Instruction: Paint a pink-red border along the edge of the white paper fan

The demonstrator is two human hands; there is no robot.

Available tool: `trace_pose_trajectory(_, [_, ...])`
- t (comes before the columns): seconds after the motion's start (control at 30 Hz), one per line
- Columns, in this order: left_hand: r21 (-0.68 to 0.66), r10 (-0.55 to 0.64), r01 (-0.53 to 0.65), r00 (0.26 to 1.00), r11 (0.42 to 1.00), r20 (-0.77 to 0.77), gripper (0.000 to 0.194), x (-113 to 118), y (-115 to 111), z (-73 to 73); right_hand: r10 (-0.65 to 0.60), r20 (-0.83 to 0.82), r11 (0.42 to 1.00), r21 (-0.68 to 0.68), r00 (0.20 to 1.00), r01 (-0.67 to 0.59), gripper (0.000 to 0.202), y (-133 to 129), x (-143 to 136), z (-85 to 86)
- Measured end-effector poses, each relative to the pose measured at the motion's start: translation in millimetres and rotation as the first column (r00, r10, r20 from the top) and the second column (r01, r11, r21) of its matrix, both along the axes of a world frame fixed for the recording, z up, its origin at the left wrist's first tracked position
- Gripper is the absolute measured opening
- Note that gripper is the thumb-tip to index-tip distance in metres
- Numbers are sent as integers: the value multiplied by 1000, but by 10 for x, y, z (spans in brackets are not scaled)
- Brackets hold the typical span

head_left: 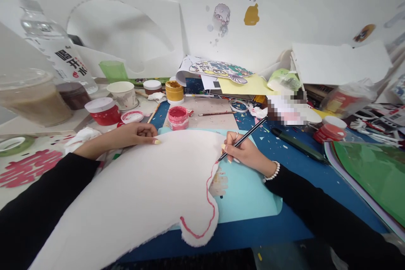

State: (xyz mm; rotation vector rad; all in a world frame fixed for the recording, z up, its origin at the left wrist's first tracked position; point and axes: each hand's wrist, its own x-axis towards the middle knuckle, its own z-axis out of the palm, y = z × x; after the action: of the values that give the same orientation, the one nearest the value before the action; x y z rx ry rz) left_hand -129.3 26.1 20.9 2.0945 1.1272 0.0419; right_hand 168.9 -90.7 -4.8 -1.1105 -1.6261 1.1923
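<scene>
A large white foam cutout (145, 181) lies across the blue table, partly over a light blue sheet (249, 194). A wavy red line follows its right edge and its lower lobe. My right hand (245, 152) grips a black, thin-striped brush (248, 135), whose tip touches the cutout at the upper end of the red line. My left hand (137, 135) rests at the cutout's upper left edge, thumb on the surface and fingers curled. Just behind the cutout stands an open jar of pink-red paint (178, 117).
Paint jars, a paper cup (123, 94), a drink cup (33, 97) and a water bottle (60, 46) stand at the back left. To the right lie a dark green cutter (299, 145), a red jar (330, 130) and green sheets (373, 173). Colored drawings lean behind.
</scene>
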Motion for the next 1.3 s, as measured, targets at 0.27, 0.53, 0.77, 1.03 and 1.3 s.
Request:
trace_pose_trajectory(0.27, [-50,47,-46,999,998,20,40,7,5,-4,-41,-36,999,-10,998,41,24,-7,-13,36])
trace_pose_trajectory(0.53, [-37,68,-68,998,997,1,42,62,-54,57,-20,-30,1000,5,999,20,23,-3,-8,17])
trace_pose_trajectory(0.77, [-27,46,-46,999,999,-2,42,35,-21,37,-33,-8,999,41,999,33,22,8,-1,-2])
trace_pose_trajectory(1.03, [-21,53,-53,999,998,-5,43,46,-29,38,-101,-27,986,134,994,104,23,12,4,2])
trace_pose_trajectory(1.3, [-15,27,-27,1000,1000,-15,41,-4,11,-6,-14,-36,998,62,999,16,22,1,-6,-6])
